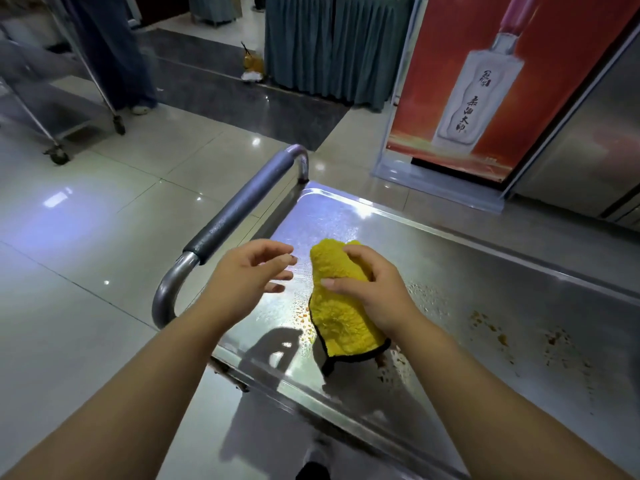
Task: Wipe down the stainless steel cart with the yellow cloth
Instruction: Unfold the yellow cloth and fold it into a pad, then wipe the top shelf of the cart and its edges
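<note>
The yellow cloth (341, 299) lies bunched on the stainless steel cart (485, 299) top, near the handle (239, 206). The right hand (370, 289) holds it with curled fingers. The left hand (249, 271) hovers just beside, fingers loose, holding nothing. Wiping looks begun. Next, I think, push the cloth toward the orange crumbs (491, 327).

- The right hand (372, 289) covers the middle of the yellow cloth (337, 306), so the grip's fingertips beneath are hidden.
- The cart (485, 271) runs out of frame at the right and bottom edges.
- The second cart (52, 109), upper left, is blurred and cropped.
- The poster (485, 81) is cut off at the top.
</note>
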